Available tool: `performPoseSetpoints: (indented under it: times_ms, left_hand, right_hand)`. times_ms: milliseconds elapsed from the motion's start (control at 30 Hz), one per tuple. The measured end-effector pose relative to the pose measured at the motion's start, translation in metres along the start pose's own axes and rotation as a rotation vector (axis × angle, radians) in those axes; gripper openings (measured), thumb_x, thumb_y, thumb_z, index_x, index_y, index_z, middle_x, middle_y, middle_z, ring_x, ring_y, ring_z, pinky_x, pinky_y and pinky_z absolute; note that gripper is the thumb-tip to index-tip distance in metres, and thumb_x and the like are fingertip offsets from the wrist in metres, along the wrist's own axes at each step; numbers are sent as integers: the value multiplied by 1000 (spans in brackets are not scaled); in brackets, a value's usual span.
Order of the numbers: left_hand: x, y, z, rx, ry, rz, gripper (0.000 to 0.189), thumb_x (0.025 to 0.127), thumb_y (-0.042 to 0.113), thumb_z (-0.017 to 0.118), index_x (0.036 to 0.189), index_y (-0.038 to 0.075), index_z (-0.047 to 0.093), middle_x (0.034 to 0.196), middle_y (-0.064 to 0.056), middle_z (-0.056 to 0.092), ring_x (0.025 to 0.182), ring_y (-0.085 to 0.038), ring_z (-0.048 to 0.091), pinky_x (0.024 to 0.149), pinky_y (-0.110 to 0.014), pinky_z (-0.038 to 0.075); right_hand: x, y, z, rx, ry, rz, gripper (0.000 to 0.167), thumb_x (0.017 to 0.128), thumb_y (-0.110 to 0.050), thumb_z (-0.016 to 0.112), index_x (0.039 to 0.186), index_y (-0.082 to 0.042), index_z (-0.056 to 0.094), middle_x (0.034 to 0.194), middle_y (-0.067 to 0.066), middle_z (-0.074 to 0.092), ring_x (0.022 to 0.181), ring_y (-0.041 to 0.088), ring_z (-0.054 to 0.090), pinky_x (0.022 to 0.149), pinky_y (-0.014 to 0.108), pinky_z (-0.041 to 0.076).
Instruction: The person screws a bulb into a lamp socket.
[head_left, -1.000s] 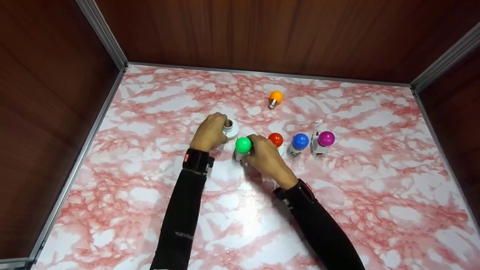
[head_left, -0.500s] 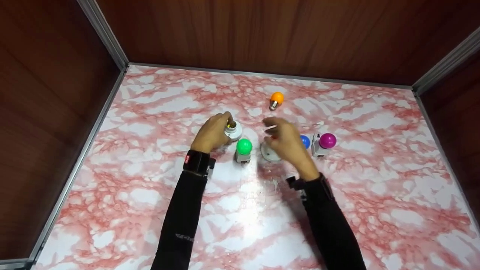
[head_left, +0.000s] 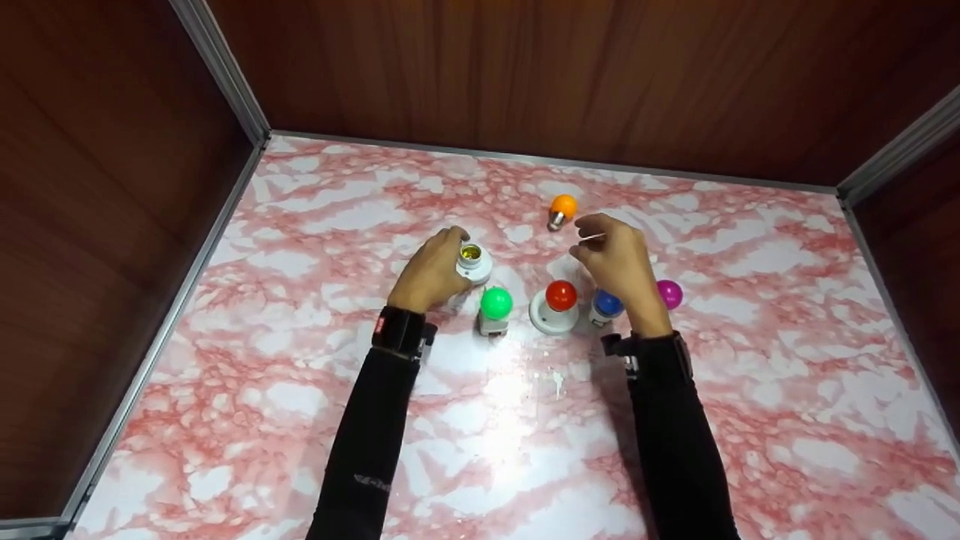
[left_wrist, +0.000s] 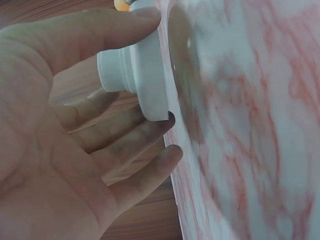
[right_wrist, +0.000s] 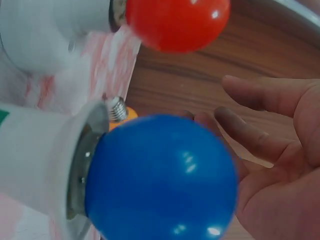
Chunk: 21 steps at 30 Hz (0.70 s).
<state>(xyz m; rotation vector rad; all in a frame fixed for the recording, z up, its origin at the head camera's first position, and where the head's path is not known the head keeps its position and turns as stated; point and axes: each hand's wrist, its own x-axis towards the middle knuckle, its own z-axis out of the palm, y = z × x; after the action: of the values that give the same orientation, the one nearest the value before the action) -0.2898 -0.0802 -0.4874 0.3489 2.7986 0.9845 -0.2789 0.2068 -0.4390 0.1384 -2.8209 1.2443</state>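
My left hand holds a round white bulb socket by its base; its threaded mouth faces up and contains no bulb. In the left wrist view the thumb lies on one side of the socket and fingertips touch the other. Empty, with fingers apart, my right hand hovers above the blue bulb and partly covers it. Beyond its fingertips lies an orange bulb on its side, its metal screw end pointing towards me.
A green bulb stands in a pale holder near the left hand. In the middle a red bulb sits in a round white base. Right of the blue one shows a magenta bulb. Wooden panels border the marbled table.
My right hand has let go beside the green bulb and moved right and away from me, past the red bulb towards the orange one. The left hand has stayed on the socket.
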Motion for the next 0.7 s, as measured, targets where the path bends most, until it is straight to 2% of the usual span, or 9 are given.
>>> performPoseSetpoints:
  times_ms: [133,300,500,700]
  left_hand:
    - [1,-1,-1,-5,28,16,61,88,19,87,139,6,55,133,-10,63,128,-27,64,115,-44,53]
    - [2,2,-3,-6,93,57,59,87,22,87,135,4,57,130,-12,65,123,-28,66,112,-44,55]
    - [1,7,-8,19,177,93,63,84,24,86,138,6,58,132,-14,64,123,-31,65,110,-46,56]
    - [-2,8,-13,-51,218,99,70,82,22,83,146,11,57,137,-14,58,122,-30,64,109,-46,56]
  right_hand:
    - [9,4,1,-28,1,5,37,96,-7,72,132,-1,70,127,25,75,116,39,75,104,51,61]
    - [16,7,-1,-71,37,-7,36,95,-9,73,131,-1,71,124,24,76,115,39,75,103,51,61]
    - [19,9,-6,-107,37,-4,38,96,-9,72,133,0,70,125,27,75,116,42,73,103,54,59]
    - [20,8,-15,-111,-4,-4,40,98,-12,71,135,1,69,127,28,74,117,43,72,107,55,57]
